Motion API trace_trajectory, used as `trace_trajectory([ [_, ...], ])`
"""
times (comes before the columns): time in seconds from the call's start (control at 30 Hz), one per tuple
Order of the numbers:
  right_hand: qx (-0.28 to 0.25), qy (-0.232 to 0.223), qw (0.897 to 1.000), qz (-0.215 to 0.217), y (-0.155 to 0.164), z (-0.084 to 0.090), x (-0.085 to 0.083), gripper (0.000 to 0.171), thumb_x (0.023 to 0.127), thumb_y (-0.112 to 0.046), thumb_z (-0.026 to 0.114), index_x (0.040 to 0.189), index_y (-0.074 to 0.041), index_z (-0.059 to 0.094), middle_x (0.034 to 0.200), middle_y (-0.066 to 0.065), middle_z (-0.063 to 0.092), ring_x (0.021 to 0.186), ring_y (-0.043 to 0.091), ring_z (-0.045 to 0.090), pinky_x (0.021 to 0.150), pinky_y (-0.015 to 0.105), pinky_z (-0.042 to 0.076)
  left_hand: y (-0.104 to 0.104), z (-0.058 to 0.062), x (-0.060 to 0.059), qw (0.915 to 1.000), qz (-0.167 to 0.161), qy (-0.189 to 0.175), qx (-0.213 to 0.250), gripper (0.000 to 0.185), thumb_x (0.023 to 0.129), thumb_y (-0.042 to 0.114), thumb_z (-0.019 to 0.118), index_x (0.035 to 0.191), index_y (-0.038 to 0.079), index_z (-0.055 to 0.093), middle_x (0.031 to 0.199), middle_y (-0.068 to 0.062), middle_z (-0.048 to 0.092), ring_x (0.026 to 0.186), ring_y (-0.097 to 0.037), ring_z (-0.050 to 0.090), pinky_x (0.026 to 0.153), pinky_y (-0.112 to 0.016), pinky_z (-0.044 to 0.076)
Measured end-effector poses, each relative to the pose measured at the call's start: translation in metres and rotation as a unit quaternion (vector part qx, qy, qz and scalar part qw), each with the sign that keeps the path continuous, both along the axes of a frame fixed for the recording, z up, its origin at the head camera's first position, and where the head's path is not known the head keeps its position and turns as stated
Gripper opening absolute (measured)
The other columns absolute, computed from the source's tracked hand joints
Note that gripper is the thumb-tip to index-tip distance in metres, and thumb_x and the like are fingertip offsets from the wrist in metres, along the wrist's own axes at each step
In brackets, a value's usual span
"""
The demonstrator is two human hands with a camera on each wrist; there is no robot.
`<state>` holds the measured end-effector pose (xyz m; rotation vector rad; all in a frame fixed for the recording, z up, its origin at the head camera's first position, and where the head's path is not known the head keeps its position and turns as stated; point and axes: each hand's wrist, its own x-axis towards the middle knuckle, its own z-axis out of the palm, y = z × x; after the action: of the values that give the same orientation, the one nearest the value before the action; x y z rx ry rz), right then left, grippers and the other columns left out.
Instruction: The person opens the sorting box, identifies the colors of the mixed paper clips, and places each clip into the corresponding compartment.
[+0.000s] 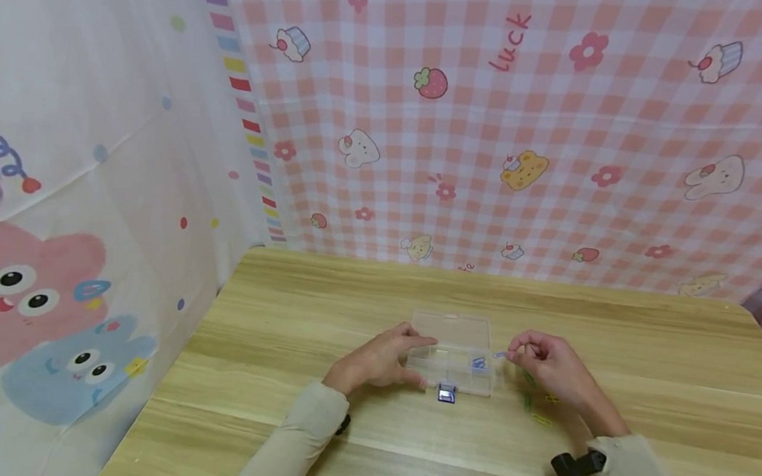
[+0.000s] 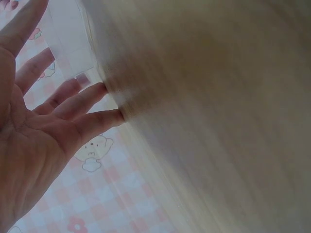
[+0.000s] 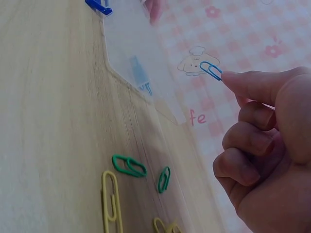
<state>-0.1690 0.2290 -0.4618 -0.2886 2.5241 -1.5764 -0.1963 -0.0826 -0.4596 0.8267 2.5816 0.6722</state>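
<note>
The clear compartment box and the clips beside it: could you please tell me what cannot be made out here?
- Clear box: contents too small in the head view; blurred by motion in the left wrist view.
- Left hand: its fingers hide the box's near-left corner.
- Yellow clips: cut off by the right wrist view's bottom edge.

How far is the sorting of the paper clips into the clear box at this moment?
Some blue clips already lie in the clear box. The right hand pinches one blue clip beside it, while the left hand steadies the box. Green clips and yellow clips remain on the table.
</note>
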Motion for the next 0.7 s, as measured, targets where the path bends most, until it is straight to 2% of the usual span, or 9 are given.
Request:
trace_trajectory([
  [0.4,-0.006,-0.015,1.000,-0.011,-0.011,-0.002,-0.004,0.010,0.094,-0.009,0.066,0.099,-0.001,0.064,0.068,0.000,0.043,0.056,0.007,0.038,0.047,0.021,0.031,0.000,0.002,0.001,1.0000,0.004,-0.004,0.002,0.073,0.083,0.041,0.078,0.148,0.028,0.048,0.135,0.000,0.049,0.112,-0.012,0.050,0.097,-0.030,0.046],
  [0.7,-0.020,-0.006,1.000,0.006,-0.015,-0.005,-0.007,0.008,0.093,-0.004,0.064,0.098,0.002,0.062,0.069,0.002,0.046,0.057,0.007,0.040,0.049,0.020,0.034,0.000,0.001,0.001,1.0000,-0.001,-0.002,0.008,0.074,0.083,0.041,0.078,0.148,0.026,0.048,0.135,-0.001,0.048,0.111,-0.013,0.051,0.097,-0.030,0.046],
])
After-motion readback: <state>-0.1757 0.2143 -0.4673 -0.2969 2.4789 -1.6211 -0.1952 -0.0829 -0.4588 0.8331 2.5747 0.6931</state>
